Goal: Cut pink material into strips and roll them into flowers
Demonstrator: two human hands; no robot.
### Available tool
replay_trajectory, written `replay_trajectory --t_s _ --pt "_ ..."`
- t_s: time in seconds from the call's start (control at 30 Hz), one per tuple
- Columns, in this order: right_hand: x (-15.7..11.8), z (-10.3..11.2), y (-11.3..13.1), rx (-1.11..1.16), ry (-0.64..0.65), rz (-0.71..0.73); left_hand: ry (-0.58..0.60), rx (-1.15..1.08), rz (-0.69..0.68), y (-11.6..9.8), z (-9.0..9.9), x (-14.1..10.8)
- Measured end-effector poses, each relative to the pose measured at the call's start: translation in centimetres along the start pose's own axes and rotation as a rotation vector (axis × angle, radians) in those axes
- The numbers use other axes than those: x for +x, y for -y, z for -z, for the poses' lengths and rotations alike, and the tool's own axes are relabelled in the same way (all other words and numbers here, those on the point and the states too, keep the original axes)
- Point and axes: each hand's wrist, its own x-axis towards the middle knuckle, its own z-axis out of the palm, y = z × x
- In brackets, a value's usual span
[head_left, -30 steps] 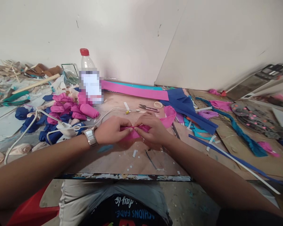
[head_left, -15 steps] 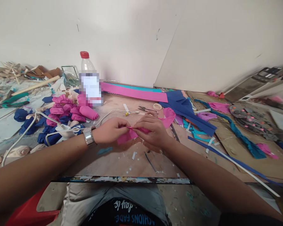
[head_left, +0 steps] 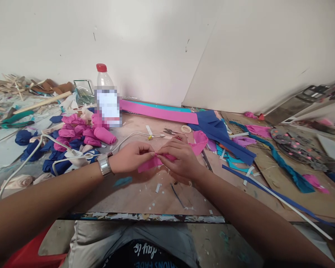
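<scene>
Both hands meet over the middle of the table, pinching a pink fabric strip (head_left: 146,165). My left hand (head_left: 130,157), with a metal watch on its wrist, has thumb and fingers closed on the strip's edge. Right beside it, my right hand (head_left: 181,155) grips the same strip, its fingers bent over the cloth. Part of the pink material hangs below the fingertips, and another stretch shows beyond the right hand. The fingers hide the exact fold. Scissors (head_left: 169,131) and a roll of tape (head_left: 186,129) lie just behind the right hand.
Rolled pink and blue cloth pieces (head_left: 72,134) pile up at left, crossed by a white cable (head_left: 130,134). A red-capped bottle (head_left: 104,78) stands behind a propped phone (head_left: 108,106). Long pink strips (head_left: 159,112) and blue fabric (head_left: 212,124) lie behind; a white stick (head_left: 290,206) lies at right.
The hands stay together on the pink strip, with small shifts of the fingers at the pinch. The view has tilted slightly.
</scene>
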Motion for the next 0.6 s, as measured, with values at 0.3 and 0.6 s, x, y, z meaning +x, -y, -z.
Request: replay_trajectory --t_s 0.3,0.6 --pt "0.03 -0.13 0.05 -0.006 -0.011 -0.007 -0.031 0.014 0.014 -0.14 0.13 -0.08" --pt "-0.25 -0.33 -0.06 -0.041 -0.013 -0.020 -0.074 0.081 0.011 -0.39 0.03 -0.31"
